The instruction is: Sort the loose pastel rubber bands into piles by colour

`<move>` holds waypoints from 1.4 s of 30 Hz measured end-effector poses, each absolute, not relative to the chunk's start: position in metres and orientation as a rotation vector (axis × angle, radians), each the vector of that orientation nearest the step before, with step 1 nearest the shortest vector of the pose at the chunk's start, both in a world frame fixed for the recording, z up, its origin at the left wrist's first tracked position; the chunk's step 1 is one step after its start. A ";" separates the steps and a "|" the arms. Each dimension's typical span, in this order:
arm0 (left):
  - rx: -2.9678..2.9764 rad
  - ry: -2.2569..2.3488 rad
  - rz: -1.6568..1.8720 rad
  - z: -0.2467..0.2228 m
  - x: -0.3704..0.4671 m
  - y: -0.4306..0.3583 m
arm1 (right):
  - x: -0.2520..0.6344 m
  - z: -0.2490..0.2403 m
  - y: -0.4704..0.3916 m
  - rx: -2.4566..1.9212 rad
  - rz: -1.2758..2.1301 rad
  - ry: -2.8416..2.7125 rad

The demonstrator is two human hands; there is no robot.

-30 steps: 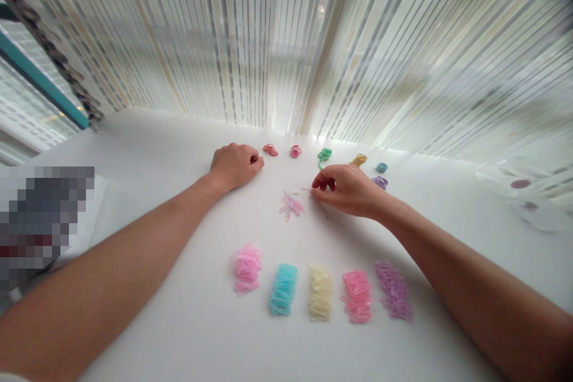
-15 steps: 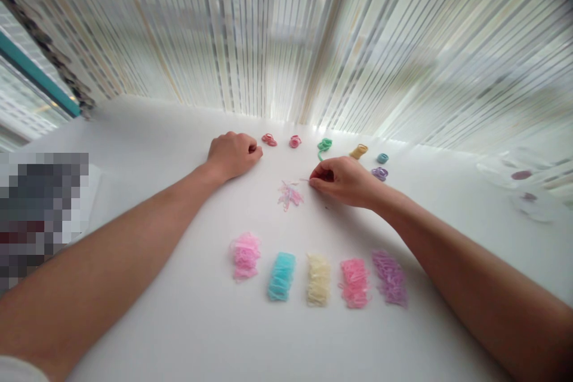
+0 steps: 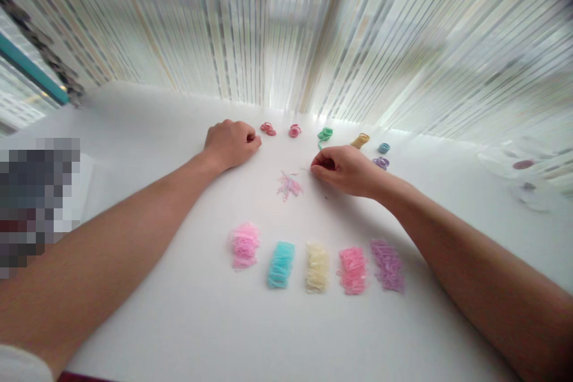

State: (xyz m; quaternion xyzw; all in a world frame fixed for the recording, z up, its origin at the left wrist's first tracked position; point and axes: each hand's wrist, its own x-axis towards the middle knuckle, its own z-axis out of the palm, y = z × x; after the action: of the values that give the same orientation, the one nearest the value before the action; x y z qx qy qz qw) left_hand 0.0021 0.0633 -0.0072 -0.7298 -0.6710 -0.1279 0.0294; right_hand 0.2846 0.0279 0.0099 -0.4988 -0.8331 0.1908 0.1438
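Observation:
My right hand is closed in a pinch on a thin, pale rubber band, only a bit of which shows at the fingertips. Just left of it lies a small loose heap of pink and whitish rubber bands. My left hand rests on the white table as a loose fist, with nothing showing in it. Nearer to me, a row of rubber band piles runs pink, turquoise, cream, coral pink and purple.
Behind my hands lie small bundles of thicker bands: red, rose, green, yellow, blue and purple. A string curtain hangs along the far edge. Clear round items stand at right.
The whole view has shifted, so hands and table things appear slightly higher. My right hand keeps its pinch beside the loose heap, and my left fist stays on the table.

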 end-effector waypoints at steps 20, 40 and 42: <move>-2.235 -2.123 -0.295 -0.002 0.001 0.065 | 0.305 0.047 -0.011 -1.363 0.384 -2.429; -2.219 -2.123 -0.254 0.000 0.000 0.067 | 0.372 0.035 -0.117 -1.483 0.541 -2.184; -2.209 -2.139 -0.227 0.002 0.001 0.066 | 0.378 0.037 -0.118 -1.533 0.549 -2.163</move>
State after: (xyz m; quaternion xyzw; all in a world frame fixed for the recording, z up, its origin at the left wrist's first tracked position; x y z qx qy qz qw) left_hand 0.0008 0.0664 0.0018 -0.7163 -0.6933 -0.0736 0.0292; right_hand 0.3785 -0.1177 0.0369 -0.5530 -0.7801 0.1979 0.2155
